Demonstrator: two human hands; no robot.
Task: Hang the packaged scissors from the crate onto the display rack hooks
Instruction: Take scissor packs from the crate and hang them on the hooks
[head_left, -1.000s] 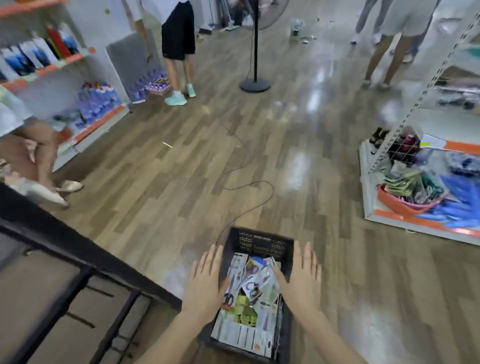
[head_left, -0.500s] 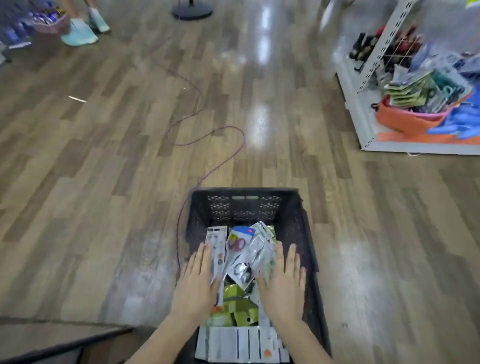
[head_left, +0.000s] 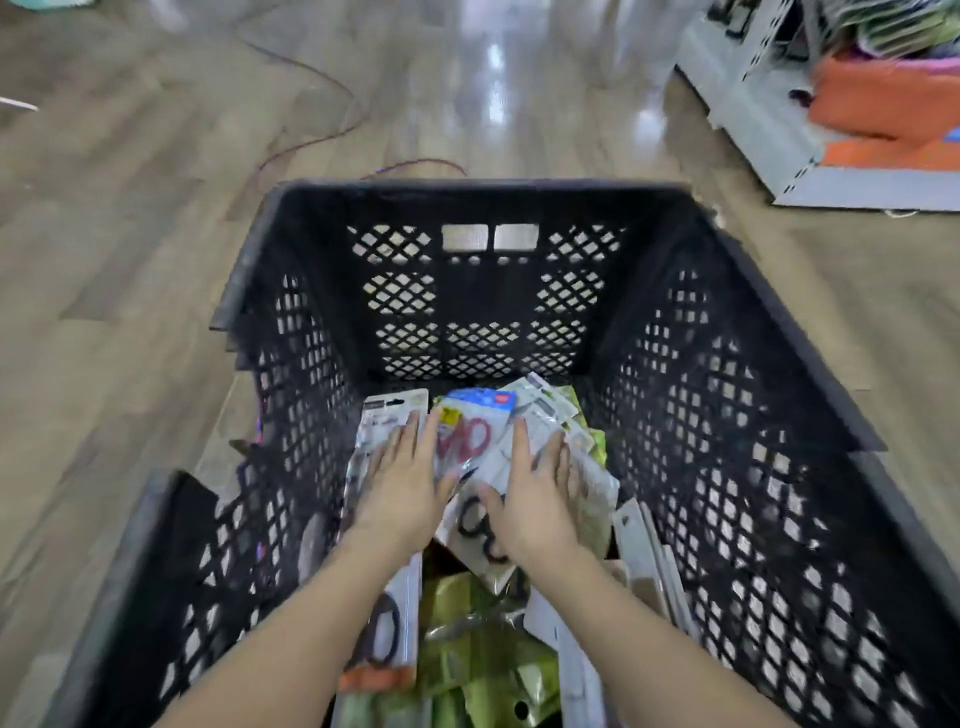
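Change: since half a second ago your view has dropped closer over the crate (head_left: 483, 312), which now fills most of the picture, and both your hands have slid further forward onto the far end of the pile.
Left hand: your left hand (head_left: 405, 483) lies palm down with straight fingers, spread a little, on a grey-backed pack at the left of the pile; it grips nothing.
Right hand: your right hand (head_left: 535, 499) also lies flat with straight fingers, just beside the left one but not touching it, pressing on clear-fronted packs.
Packaged scissors: the packaged scissors (head_left: 467, 436) lie in a loose heap on the crate floor. Between your hands sits a pack with red handles under a blue header card; below your right palm a pack with black handle loops shows.
Other packs: near your forearms lie green-carded packs (head_left: 478, 649) and one with an orange strip (head_left: 376, 678); white cards stand on edge along the right wall.
Hard to make out: your palms cover the packs beneath them, print on the cards is too blurred to read, and the near end of the crate is cut off at the bottom edge.
Surroundings: a cable (head_left: 322, 93) trails over the wooden floor (head_left: 104, 260); a white shelf base (head_left: 769, 119) with orange items is cut off at top right.
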